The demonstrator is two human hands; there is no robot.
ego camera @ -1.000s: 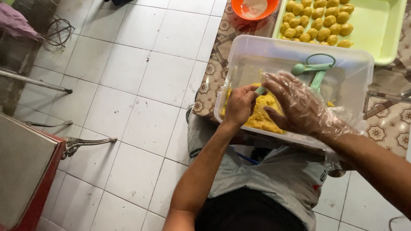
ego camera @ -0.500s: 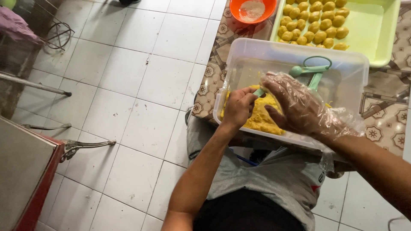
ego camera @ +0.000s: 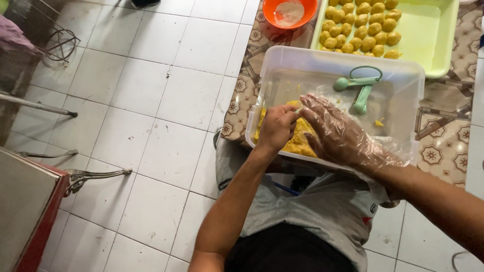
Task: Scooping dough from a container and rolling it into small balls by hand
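A clear plastic tub [ego camera: 403,75] sits at the table edge with a mass of yellow dough [ego camera: 297,138] in its near-left corner. My bare left hand [ego camera: 276,128] is closed around a small utensil pressed into the dough. My right hand [ego camera: 338,133], in a thin clear plastic glove, rests on the dough beside it with fingers spread. Two green scoops [ego camera: 360,90] lie on the tub's floor further back. A small yellow crumb [ego camera: 378,122] lies near them.
A lime-green tray [ego camera: 433,35] behind the tub holds several yellow dough balls [ego camera: 360,25]. An orange bowl [ego camera: 275,17] of white powder stands to its left. The patterned tablecloth [ego camera: 239,95] ends over white floor tiles. A red-edged cabinet [ego camera: 30,211] and metal legs stand at the left.
The view has shifted slightly. Both hands stay in the dough; the gloved right hand has lowered a little onto it.
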